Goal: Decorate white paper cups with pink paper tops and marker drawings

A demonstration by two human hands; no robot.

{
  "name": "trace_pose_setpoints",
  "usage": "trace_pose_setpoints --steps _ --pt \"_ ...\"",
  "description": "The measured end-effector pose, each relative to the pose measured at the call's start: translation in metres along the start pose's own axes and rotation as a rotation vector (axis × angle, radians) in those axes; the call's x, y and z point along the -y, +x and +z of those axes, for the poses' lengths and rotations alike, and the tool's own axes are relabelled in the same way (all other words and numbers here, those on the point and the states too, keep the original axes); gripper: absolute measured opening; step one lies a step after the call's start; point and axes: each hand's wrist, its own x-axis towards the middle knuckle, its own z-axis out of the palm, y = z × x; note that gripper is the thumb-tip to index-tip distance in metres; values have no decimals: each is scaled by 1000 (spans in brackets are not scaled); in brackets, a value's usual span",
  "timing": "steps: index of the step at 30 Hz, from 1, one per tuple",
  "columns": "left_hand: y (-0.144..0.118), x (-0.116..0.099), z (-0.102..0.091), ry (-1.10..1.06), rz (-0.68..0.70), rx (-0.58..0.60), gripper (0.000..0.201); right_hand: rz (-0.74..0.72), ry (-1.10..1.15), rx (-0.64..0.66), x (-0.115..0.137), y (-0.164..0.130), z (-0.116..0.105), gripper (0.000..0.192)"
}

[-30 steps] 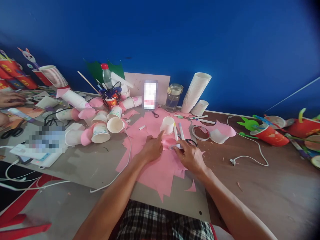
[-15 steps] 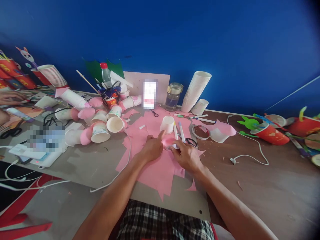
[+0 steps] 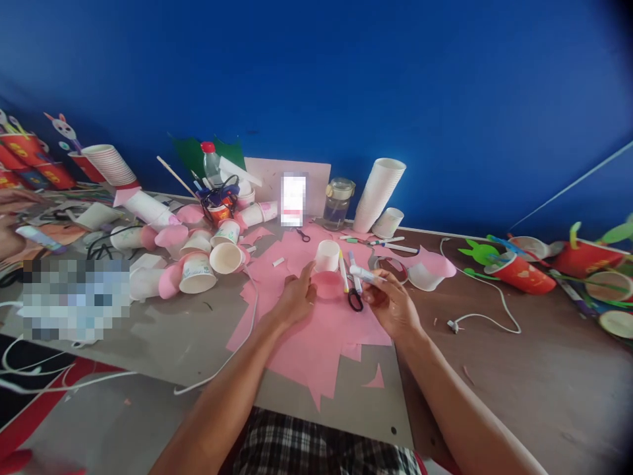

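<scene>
My left hand (image 3: pixel 295 298) rests on the pink paper sheets (image 3: pixel 316 330), its forefinger touching a round pink paper piece (image 3: pixel 327 284). My right hand (image 3: pixel 393 303) is lifted a little off the table and grips a white glue stick (image 3: pixel 364 273) that points left. Just beyond the round piece stands an upside-down white paper cup (image 3: pixel 328 255). Black-handled scissors (image 3: pixel 355 297) and two marker pens (image 3: pixel 342 270) lie between my hands.
A heap of paper cups with pink parts (image 3: pixel 198 257) lies at the left. A tall cup stack (image 3: pixel 378 194), a glass jar (image 3: pixel 337 201) and a phone (image 3: pixel 293 199) stand at the back. White cables (image 3: pixel 482 316) and red craft cups (image 3: pixel 524 274) are on the right. Another person's hand (image 3: pixel 12 201) is at far left.
My right hand has lifted off the pink round piece, carrying the glue stick up and to the right. The left forefinger stays on the piece. The camera has tilted slightly.
</scene>
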Motion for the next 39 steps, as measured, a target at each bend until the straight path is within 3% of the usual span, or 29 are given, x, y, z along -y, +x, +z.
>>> trace_pose_setpoints --steps 11,17,21,27,33,39 --pt "2 5 -3 -198 -89 -157 52 43 128 148 0 0 4 28" --pt "3 6 -5 -291 -143 -182 50 69 207 97 -2 2 1 27" --pt "3 6 -5 -341 -146 -201 49 7 155 20 -10 8 -5 29" --pt "6 7 -4 -504 -174 -200 49 -194 -158 -168 -21 19 -22 28" --pt "8 12 -2 -534 -174 -188 48 -272 -601 -275 -30 20 -31 30" --pt "7 10 -3 -507 -176 -203 47 -383 -779 -401 -26 27 -40 28"
